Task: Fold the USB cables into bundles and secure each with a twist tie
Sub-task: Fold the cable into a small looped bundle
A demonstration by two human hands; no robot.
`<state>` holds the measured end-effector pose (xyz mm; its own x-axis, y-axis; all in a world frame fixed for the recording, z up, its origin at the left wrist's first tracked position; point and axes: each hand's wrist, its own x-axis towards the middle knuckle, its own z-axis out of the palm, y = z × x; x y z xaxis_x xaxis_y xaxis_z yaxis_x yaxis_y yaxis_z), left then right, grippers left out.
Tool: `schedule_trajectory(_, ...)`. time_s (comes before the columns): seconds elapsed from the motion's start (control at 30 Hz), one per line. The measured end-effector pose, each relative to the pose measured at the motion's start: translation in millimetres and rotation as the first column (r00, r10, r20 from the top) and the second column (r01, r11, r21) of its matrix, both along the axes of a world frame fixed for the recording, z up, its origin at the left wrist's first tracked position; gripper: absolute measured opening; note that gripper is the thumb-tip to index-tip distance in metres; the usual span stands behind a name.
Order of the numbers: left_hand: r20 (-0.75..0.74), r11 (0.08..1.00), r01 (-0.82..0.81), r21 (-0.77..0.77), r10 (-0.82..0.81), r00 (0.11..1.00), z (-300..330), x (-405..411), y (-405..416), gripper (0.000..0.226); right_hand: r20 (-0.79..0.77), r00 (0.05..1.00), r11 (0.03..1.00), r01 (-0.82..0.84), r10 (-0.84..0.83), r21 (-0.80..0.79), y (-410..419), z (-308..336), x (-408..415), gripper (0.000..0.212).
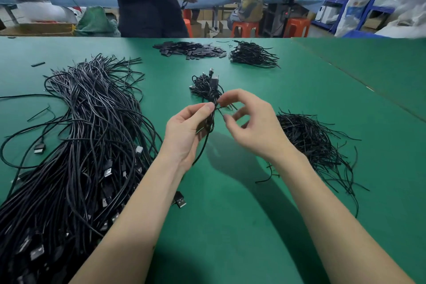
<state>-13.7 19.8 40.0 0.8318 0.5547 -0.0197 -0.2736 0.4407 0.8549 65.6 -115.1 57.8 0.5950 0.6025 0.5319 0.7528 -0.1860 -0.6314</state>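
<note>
My left hand [186, 132] grips a folded black USB cable bundle [211, 120] above the green table [230, 214]. My right hand [251, 120] pinches a thin black twist tie [222, 107] at the bundle's top between thumb and forefinger. The cable's loose end hangs down past my left wrist. Behind my hands lies a small pile of tied bundles [206, 86]. A large heap of loose USB cables [76, 145] fills the left side. A heap of twist ties [311, 143] lies to the right.
At the far edge lie a pile of small black flat pieces [191, 49] and another bunch of ties [252, 54]. A USB plug [179, 199] lies under my left forearm. A person stands across the table; others sit at a blue bench behind.
</note>
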Motion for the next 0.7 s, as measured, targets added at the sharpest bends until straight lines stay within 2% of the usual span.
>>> schedule_trajectory(0.03,-0.014,1.000,0.001,-0.005,-0.001,1.000,-0.4,0.0,0.1,0.004,0.158,0.987,0.999,0.013,-0.004,-0.053,-0.8,-2.7,1.8,0.026)
schedule_trajectory(0.1,-0.031,1.000,0.014,-0.006,-0.014,0.999,-0.8,-0.6,-0.7,0.005,0.270,0.962,0.997,0.054,-0.040,-0.047,-0.1,-5.8,0.8,0.020)
schedule_trajectory(0.17,-0.039,0.999,0.036,-0.001,-0.036,0.999,0.1,-1.3,-1.5,0.008,0.282,0.957,0.997,0.055,-0.068,0.054,1.6,-7.5,-0.9,0.012)
schedule_trajectory(0.23,-0.044,0.998,0.056,-0.008,-0.057,0.997,2.3,-2.0,-1.1,0.011,0.314,0.947,0.994,0.034,-0.067,0.108,-0.9,-8.9,2.1,0.014)
schedule_trajectory(0.33,-0.064,0.995,0.097,-0.022,-0.098,0.993,4.5,-3.0,1.5,0.012,0.358,0.933,0.997,0.009,-0.037,0.079,-7.5,-9.4,7.4,0.019)
schedule_trajectory(0.5,-0.087,0.986,0.167,-0.021,-0.168,0.982,2.7,-4.9,-1.0,0.006,0.378,0.925,0.994,0.002,-0.042,0.105,-7.2,-7.9,7.9,0.008)
schedule_trajectory(0.57,-0.054,0.985,0.168,-0.035,-0.170,0.984,3.3,-5.3,-1.6,0.013,0.309,0.949,0.991,0.018,-0.060,0.136,-4.7,-8.8,5.8,0.007)
schedule_trajectory(0.6,-0.029,0.986,0.166,-0.033,-0.167,0.985,3.8,-5.3,-1.3,0.017,0.206,0.976,0.984,0.029,-0.065,0.174,-2.5,-9.7,3.5,0.006)
schedule_trajectory(0.67,0.027,0.988,0.152,-0.004,-0.152,0.988,3.6,-5.2,-0.1,0.019,-0.123,0.992,0.964,0.047,-0.015,0.261,2.5,-9.0,-1.7,0.007)
schedule_trajectory(0.7,0.049,0.990,0.142,0.024,-0.143,0.988,3.0,-5.4,0.9,0.018,-0.298,0.953,0.955,0.035,0.057,0.293,4.1,-6.7,-3.8,0.008)
